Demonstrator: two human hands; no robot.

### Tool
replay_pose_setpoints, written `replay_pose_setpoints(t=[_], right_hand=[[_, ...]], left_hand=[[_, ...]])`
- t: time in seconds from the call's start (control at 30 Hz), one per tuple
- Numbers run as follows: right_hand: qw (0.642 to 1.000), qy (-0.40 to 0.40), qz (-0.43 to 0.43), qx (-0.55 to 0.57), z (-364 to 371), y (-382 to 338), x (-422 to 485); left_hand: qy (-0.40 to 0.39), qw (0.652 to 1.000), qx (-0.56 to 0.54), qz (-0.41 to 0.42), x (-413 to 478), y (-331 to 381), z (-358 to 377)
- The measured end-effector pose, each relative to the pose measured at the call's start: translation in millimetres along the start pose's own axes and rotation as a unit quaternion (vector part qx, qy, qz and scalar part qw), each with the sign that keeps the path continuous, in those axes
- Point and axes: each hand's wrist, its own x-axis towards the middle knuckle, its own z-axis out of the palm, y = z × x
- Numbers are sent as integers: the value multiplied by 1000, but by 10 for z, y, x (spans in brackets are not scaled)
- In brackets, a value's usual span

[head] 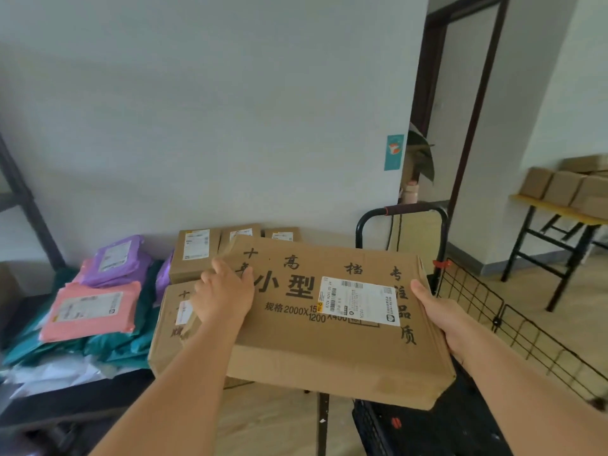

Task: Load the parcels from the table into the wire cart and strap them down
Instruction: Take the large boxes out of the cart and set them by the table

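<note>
A large flat cardboard box (329, 350) with black characters and a white label is held in the air between the table and the wire cart (473, 297). My left hand (225, 292) grips its left end, fingers curled over the top. My right hand (441, 315) holds its right edge, thumb on top. The box's right part hangs over the cart's black platform (437, 429). A second like box (171, 330) lies on the table beneath, with three smaller brown boxes (195, 251) behind it.
Pink (92, 309), purple (120, 258) and teal (121, 348) mailer bags lie heaped on the table's left part. The cart's black handle (401, 212) rises behind the box. A yellow-topped folding table (559, 212) with more cartons stands at the right. A doorway is behind.
</note>
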Motion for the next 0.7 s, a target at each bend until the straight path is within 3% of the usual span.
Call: replay_pose_setpoints(t=[0.33,0.7], right_hand=[[990,137,14,8,-1155,191,259],[987,142,-21,-66,-2638,367,1102]], left_hand=[[-20,998,-10,53,-491,1166,424],[-41,997,-65,33,-1030,2730,1333]])
